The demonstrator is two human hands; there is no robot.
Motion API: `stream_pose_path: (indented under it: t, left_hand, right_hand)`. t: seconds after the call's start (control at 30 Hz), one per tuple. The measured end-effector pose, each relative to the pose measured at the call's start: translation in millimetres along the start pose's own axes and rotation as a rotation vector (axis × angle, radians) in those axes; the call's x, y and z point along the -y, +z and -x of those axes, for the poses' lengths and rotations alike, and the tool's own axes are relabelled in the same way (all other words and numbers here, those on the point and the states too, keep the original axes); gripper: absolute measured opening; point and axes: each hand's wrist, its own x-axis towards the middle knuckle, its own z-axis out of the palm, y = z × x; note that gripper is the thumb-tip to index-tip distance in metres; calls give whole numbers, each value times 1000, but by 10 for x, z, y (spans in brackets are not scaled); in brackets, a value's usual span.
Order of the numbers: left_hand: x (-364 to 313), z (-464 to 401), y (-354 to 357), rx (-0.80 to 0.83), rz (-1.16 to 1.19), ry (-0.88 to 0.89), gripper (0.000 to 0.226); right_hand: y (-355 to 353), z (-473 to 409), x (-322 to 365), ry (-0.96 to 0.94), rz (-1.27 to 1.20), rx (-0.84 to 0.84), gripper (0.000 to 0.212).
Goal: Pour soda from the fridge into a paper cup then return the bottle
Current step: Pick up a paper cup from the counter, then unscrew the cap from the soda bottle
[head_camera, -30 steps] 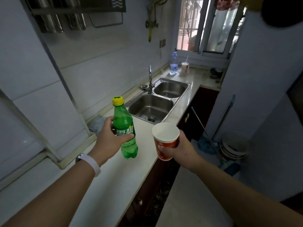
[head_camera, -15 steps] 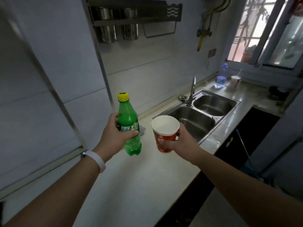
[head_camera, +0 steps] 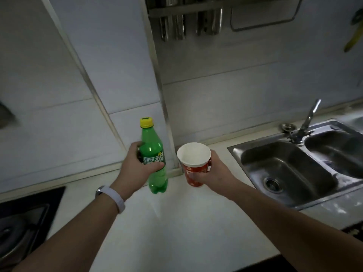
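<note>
Above a pale countertop (head_camera: 161, 228), fingers (head_camera: 157, 165) of the left hand (head_camera: 135, 169) curled round the middle of a green plastic soda bottle (head_camera: 154, 154), thumb across the label. Bottle upright, held clear of the counter, yellow cap (head_camera: 146, 122) on. Label (head_camera: 154, 159) dark green with white characters in a non-Latin script, partly covered by the thumb, not readable with certainty; no brand name legible. White band (head_camera: 114, 199) on the left wrist.

Just to the right, fingers (head_camera: 193, 176) of the right hand (head_camera: 214, 171) wrapped round a red paper cup (head_camera: 193, 163), gripping its side from the right. Cup upright, tilted slightly toward the camera, white inside, its inner bottom not visible from this angle. Pale printing on the red wall, too blurred and too much covered by fingers to read. Bottle and cup side by side, near each other but apart, both in front of a metal corner strip (head_camera: 163, 99) on the white tiled wall.

Further right, a stainless double sink (head_camera: 290, 173) set into the counter, with a drain in the near basin and a tap (head_camera: 306, 122) at the back edge. High on the wall, a metal rack (head_camera: 196, 18) with hanging metal items, blurred. At the lower left edge, part of a dark stove top (head_camera: 21, 218).
</note>
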Motion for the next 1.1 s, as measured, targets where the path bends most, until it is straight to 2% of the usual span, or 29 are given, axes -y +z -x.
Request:
stream_pose_path:
  t: [0.13, 0.33, 0.43, 0.53, 0.73, 0.87, 1.1]
  left_hand:
    - [-11, 86, 10, -143, -5, -46, 72]
    - [111, 292, -119, -246, -49, -130, 70]
    - [257, 344, -184, -263, -59, -182, 71]
    - [459, 376, -238, -281, -62, -217, 71]
    - [914, 402, -260, -275, -52, -275, 70]
    - [1199, 428, -254, -265, -52, -317, 72]
    - [1519, 538, -277, -225, -85, -370, 75]
  right_hand:
    - [-56, -302, -25, -47, -27, 112, 63]
    - [232, -544, -182, -44, -29, 254, 75]
    - [402, -590, -278, -27, -7, 296, 88]
    - [557, -629, -359, -19, 9, 327, 89]
    - [888, -652, -720, 18, -6, 350, 70]
    - [1108, -620, -1043, 72, 39, 357, 82]
    - [1370, -472, -1414, 136, 122, 348, 75]
